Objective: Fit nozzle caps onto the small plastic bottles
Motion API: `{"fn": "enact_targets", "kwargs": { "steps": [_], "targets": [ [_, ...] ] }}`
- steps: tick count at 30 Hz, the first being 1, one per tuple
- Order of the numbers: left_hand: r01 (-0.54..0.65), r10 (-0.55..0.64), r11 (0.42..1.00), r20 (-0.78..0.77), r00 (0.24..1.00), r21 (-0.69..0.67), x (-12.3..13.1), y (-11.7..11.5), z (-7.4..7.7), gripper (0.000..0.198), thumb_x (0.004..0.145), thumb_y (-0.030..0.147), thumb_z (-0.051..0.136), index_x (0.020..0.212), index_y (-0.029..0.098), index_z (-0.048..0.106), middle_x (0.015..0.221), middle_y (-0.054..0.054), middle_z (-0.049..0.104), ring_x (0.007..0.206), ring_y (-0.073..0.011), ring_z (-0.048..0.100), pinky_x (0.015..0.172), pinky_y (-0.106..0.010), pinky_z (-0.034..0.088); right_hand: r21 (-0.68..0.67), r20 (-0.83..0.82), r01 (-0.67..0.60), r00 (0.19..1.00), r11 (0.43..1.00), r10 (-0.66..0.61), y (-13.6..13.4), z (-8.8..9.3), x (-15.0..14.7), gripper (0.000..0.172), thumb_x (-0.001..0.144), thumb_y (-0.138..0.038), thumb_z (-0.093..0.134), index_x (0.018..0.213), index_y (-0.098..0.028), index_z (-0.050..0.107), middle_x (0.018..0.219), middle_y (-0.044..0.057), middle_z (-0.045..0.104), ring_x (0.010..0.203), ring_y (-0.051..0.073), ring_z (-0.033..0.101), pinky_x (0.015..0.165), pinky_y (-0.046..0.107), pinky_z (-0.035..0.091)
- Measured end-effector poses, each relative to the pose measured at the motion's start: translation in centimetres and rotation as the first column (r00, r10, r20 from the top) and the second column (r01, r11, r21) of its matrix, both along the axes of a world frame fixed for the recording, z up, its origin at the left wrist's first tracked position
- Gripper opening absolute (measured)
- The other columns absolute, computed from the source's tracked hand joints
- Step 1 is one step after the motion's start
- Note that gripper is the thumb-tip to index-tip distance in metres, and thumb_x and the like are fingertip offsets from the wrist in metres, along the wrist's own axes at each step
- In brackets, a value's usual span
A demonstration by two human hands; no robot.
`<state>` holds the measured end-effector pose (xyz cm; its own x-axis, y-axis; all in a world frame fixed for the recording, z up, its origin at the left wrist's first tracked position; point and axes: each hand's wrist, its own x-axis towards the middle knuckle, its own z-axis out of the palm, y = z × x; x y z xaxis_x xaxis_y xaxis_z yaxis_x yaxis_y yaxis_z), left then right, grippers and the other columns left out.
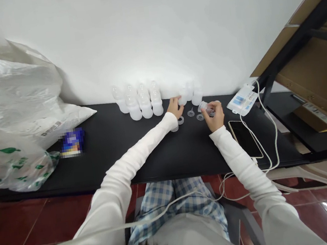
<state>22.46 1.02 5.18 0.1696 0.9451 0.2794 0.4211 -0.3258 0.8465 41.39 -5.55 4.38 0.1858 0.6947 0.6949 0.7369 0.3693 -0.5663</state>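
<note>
My left hand reaches to a white bottle near the wall, its thumb and forefinger curled against the bottle's side. Two more white bottles stand just to the right of it. My right hand is closed around a clear plastic cap-like piece, partly hidden by the fingers. Between my hands lie small clear flanged pieces, and a ring rests by my left wrist. To the left stand several white baby bottles with clear domed covers, upright in a cluster.
White plastic bags and a blue packet take up the table's left side. On the right are a blue-and-white packet, a phone and a white cable. Shelving with cardboard boxes borders the right edge.
</note>
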Motion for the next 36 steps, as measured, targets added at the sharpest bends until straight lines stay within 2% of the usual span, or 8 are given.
{"fn": "enact_targets", "kwargs": {
  "steps": [3, 5, 16, 21, 24, 27, 30, 36],
  "targets": [
    [0.338, -0.341, 0.940, 0.089, 0.936, 0.054, -1.0, -3.6, 0.1, 0.048, 0.093, 0.034, 0.053, 0.138, 0.019, 0.051, 0.136, -0.014, 0.055, 0.106, -0.0201, 0.065, 0.091, -0.032, 0.052, -0.112, -0.200, -0.213, 0.962, 0.970, 0.188, -0.3, -0.2, -2.0, 0.046, 0.083, -0.067, 0.056, 0.091, -0.023, 0.049, 0.078, 0.002, 0.059, 0.063, 0.015, 0.054, 0.062, 0.033, 0.051],
    [0.424, -0.424, 0.905, 0.128, 0.897, 0.024, -1.5, -5.4, 0.3, 0.052, 0.091, 0.041, 0.057, 0.139, 0.022, 0.051, 0.132, -0.012, 0.060, 0.101, -0.0196, 0.067, 0.085, -0.030, 0.053, -0.145, -0.369, -0.366, 0.882, 0.919, 0.293, -0.5, -0.3, -3.3, 0.049, 0.081, -0.071, 0.056, 0.089, -0.024, 0.047, 0.073, -0.001, 0.057, 0.058, 0.013, 0.052, 0.056, 0.030, 0.049],
    [0.300, -0.229, 0.943, 0.375, 0.899, -0.144, -2.4, -7.7, 1.2, 0.046, 0.091, 0.049, 0.057, 0.122, 0.016, 0.064, 0.082, -0.002, 0.070, 0.067, -0.0100, 0.064, 0.069, -0.023, 0.053, -0.182, -0.468, -0.701, 0.678, 0.689, 0.566, -2.0, 0.8, -5.6, 0.044, 0.087, -0.068, 0.050, 0.088, -0.027, 0.036, 0.055, -0.009, 0.045, 0.050, 0.011, 0.045, 0.051, 0.026, 0.039],
    [0.241, -0.052, 0.877, 0.416, 0.908, -0.417, -3.3, -7.0, 0.5, 0.047, 0.092, 0.058, 0.049, 0.082, 0.015, 0.065, 0.052, 0.000, 0.056, 0.043, -0.0082, 0.049, 0.044, -0.021, 0.036, -0.260, -0.077, -0.573, 0.815, 0.778, 0.574, -1.8, 0.7, -5.0, 0.023, 0.089, -0.046, 0.053, 0.090, -0.025, 0.043, 0.072, -0.002, 0.057, 0.060, 0.014, 0.053, 0.061, 0.030, 0.047],
    [0.134, 0.105, 0.830, 0.387, 0.916, -0.542, -5.9, -6.7, -0.6, 0.047, 0.092, 0.058, 0.046, 0.080, 0.015, 0.063, 0.050, -0.001, 0.055, 0.041, -0.0101, 0.049, 0.043, -0.022, 0.035, -0.293, 0.178, -0.445, 0.845, 0.846, 0.505, -1.7, 1.1, -2.3, 0.017, 0.086, -0.037, 0.054, 0.095, -0.023, 0.050, 0.083, 0.002, 0.061, 0.068, 0.015, 0.057, 0.068, 0.031, 0.050],
    [-0.011, 0.172, 0.902, 0.335, 0.926, -0.432, -9.2, -7.1, -1.9, 0.028, 0.079, 0.042, 0.069, 0.086, 0.018, 0.055, 0.074, -0.003, 0.066, 0.059, -0.0109, 0.060, 0.058, -0.024, 0.047, -0.401, 0.343, -0.260, 0.846, 0.878, 0.408, -1.7, 1.5, 1.1, 0.019, 0.085, -0.034, 0.059, 0.098, -0.022, 0.053, 0.073, -0.001, 0.059, 0.062, 0.015, 0.056, 0.061, 0.028, 0.045],
    [-0.048, 0.090, 0.973, 0.179, 0.980, -0.227, -11.7, -7.9, -3.0, 0.036, 0.068, 0.030, 0.078, 0.084, 0.021, 0.048, 0.105, -0.007, 0.071, 0.084, -0.0140, 0.066, 0.081, -0.031, 0.054, -0.471, 0.510, -0.078, 0.789, 0.879, 0.343, -1.8, 1.1, 3.2, 0.015, 0.085, -0.032, 0.061, 0.094, -0.022, 0.056, 0.067, -0.001, 0.058, 0.059, 0.017, 0.056, 0.056, 0.028, 0.038],
    [-0.070, 0.097, 0.993, -0.337, 0.936, 0.093, -11.3, -8.2, -2.8, 0.034, 0.076, 0.023, 0.068, 0.108, 0.019, 0.058, 0.124, -0.014, 0.066, 0.122, -0.0303, 0.057, 0.108, -0.048, 0.043, -0.440, 0.659, 0.081, 0.705, 0.894, 0.261, -2.3, 0.4, 3.1, 0.024, 0.086, -0.035, 0.065, 0.103, -0.019, 0.062, 0.079, 0.004, 0.064, 0.070, 0.021, 0.062, 0.061, 0.029, 0.039]
  ]
}}
